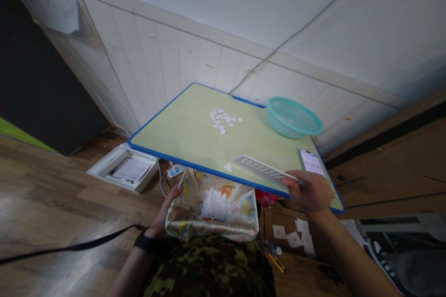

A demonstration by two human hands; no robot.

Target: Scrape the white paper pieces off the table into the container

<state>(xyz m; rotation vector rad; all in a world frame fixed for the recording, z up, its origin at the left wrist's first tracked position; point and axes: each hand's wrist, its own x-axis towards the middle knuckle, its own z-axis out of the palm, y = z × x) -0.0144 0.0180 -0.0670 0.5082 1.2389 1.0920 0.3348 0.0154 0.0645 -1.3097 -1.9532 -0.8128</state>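
Note:
My left hand [167,209] grips the left side of a basket [212,231] lined with fruit-patterned cloth, held below the table's front edge. White paper scraps [216,204] lie heaped inside it. My right hand [311,191] is closed on one end of a flat white slotted plastic strip [259,167], which extends leftward over the front of the table [167,125]. Just left of the strip's far end lies a single paper scrap [227,167]. Farther back, a loose cluster of paper scraps [223,118] is spread on the pale green tabletop.
A turquoise mesh basin [294,118] stands at the back right, with a phone [311,162] in front of it. An open white box [123,167] is on the floor at left. Cards [294,240], a yellow cutter [278,263] and cardboard lie below right. A wall borders the table's back.

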